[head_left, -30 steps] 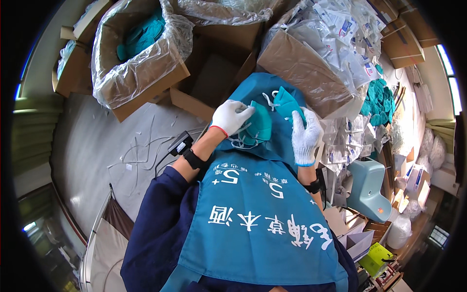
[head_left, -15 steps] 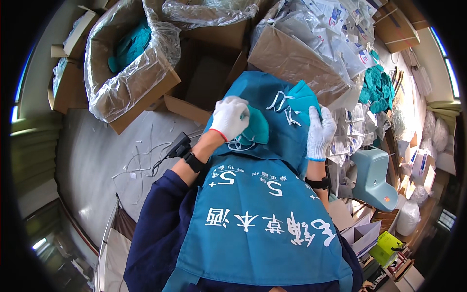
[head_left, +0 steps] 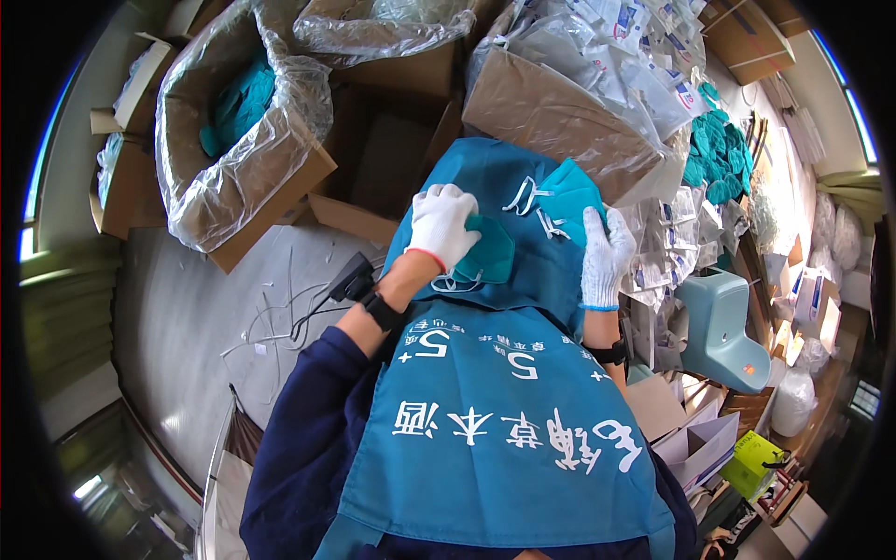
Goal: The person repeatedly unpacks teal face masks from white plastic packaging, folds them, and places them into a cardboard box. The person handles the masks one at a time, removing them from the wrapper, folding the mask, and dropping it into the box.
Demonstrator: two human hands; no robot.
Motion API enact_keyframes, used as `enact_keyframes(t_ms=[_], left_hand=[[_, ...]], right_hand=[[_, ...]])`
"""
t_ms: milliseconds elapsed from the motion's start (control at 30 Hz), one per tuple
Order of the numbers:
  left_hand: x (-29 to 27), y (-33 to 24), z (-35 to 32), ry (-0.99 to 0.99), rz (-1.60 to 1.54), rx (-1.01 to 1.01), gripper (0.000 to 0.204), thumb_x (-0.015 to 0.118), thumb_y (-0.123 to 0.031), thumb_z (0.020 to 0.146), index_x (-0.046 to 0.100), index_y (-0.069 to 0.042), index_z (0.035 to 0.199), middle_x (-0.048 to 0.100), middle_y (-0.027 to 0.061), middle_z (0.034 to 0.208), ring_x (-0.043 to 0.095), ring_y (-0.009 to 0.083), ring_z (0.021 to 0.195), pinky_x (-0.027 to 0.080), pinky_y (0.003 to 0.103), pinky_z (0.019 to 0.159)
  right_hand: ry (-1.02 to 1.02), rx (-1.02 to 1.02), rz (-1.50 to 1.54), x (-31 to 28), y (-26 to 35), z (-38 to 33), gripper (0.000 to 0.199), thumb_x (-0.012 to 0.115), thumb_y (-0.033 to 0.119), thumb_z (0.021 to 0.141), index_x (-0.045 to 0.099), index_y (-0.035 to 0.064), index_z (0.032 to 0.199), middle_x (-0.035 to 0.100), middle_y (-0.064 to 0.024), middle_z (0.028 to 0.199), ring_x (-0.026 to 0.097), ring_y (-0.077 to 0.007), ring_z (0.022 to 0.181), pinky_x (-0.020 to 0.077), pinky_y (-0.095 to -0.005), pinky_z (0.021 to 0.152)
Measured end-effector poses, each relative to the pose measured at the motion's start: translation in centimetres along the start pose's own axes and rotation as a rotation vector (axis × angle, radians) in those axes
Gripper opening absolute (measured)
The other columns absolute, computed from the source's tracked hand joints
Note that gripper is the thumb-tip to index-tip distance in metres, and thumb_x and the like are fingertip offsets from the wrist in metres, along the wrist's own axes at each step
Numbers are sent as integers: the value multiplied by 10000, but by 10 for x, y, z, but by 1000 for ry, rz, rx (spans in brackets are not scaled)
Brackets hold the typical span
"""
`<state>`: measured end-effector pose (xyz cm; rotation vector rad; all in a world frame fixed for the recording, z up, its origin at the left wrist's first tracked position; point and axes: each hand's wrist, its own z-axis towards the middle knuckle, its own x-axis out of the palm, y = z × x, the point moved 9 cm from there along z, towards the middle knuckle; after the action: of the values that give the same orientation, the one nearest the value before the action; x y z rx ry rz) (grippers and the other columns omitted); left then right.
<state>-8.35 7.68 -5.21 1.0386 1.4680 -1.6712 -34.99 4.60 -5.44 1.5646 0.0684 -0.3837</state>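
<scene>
My left hand (head_left: 445,222), in a white knit glove with a red cuff, is closed at the edge of a green cup-shaped face mask (head_left: 492,254). That mask lies on the blue apron (head_left: 504,420) over my lap, its white straps bunched below; my glove hides its left side. In a blue-cuffed white glove, my right hand (head_left: 609,257) pinches a second green face mask (head_left: 571,194) by its right edge. White ear loops hang from this mask's left side, just above the apron. The fingertips behind it are partly hidden.
At the far left stands a plastic-lined carton (head_left: 243,191) with green masks inside. Beside it is an open brown carton (head_left: 359,219). A carton (head_left: 551,117) heaped with clear packets is ahead right. More masks (head_left: 719,154) and a blue-grey plastic stool (head_left: 714,327) are to the right.
The mask in my right hand has tilted and shifted slightly. My left hand keeps nearly the same place on its mask. The surroundings have shifted a little in view.
</scene>
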Motion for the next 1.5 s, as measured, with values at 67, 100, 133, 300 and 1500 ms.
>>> enact_keyframes(t_ms=[67,100,133,300,1500], left_hand=[[-16,-16,-14,-102,-190,173,207,814,-118,700,704,-110,875,676,78,1046,607,277,1077,429,435,969],[-23,-25,-19,-83,-330,240,199,809,-72,699,697,-108,860,675,74,1068,612,274,1075,435,427,972],[-32,-36,-22,-63,-471,306,202,803,-25,698,690,-106,845,674,71,1091,617,271,1073,441,419,976],[-71,-53,-9,-48,-901,169,192,793,3,724,668,-61,856,629,124,1260,606,274,1163,422,391,1039],[23,-26,35,-398,-1354,-353,228,584,-218,1019,644,-15,1105,659,38,1077,594,110,953,487,293,839]], right_hand=[[-76,-34,-30,-5,10,-1,177,671,117,945,691,-32,1038,668,-31,875,581,-79,812,488,-245,760],[-119,-53,-47,-9,16,-1,164,666,112,946,688,-30,1027,665,-38,866,582,-83,813,488,-250,767],[-138,-82,-84,-12,20,0,176,660,108,948,689,-29,1056,678,-47,894,595,-90,831,493,-252,783],[33,-172,-22,1,58,1,203,644,89,952,688,-30,1110,696,-46,930,614,-94,852,500,-252,792],[517,952,1603,143,18,3,326,374,260,1061,584,48,930,288,72,485,271,-82,364,240,-277,365]])
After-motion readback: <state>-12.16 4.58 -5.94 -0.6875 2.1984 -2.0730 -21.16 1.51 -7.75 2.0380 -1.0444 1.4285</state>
